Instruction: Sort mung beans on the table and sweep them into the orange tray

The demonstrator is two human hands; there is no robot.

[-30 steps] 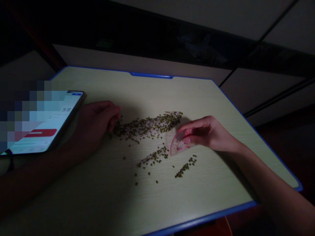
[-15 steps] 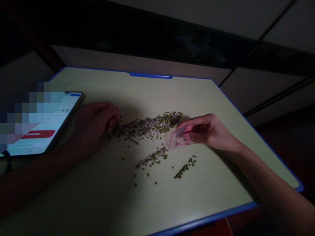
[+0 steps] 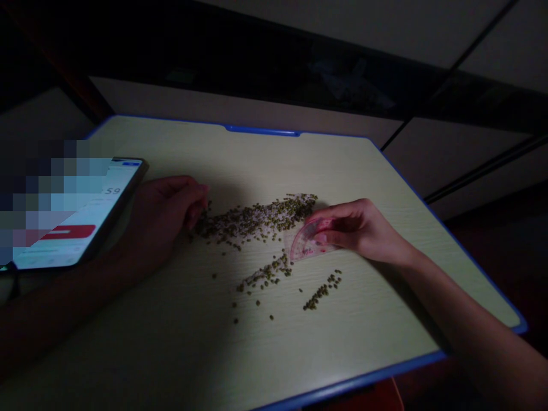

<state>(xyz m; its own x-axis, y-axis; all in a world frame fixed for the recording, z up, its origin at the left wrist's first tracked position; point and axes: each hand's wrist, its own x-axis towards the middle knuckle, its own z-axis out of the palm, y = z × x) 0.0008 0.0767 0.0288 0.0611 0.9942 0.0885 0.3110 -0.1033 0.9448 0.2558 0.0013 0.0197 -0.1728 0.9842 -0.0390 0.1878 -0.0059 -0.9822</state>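
My right hand pinches a clear protractor with pink markings between thumb and fingers. The protractor lies just below the right end of a long heap of small green beans mixed with whitish grains. My left hand rests at the heap's left end with its fingers curled together; whatever they hold, if anything, is hidden. Nearer to me is a shorter strip of beans and pale grains, close to the protractor's lower left corner. A small row of green beans lies to its right.
A lit phone or tablet, partly blurred out, stands left of my left forearm. The pale table has a blue edge and a blue strip at its far side. Several stray beans lie near the front. Pale panels rise behind.
My right hand has shifted the protractor slightly left, toward the shorter strip. My left hand stays in place. The number on the screen has gone from 58 to 59.
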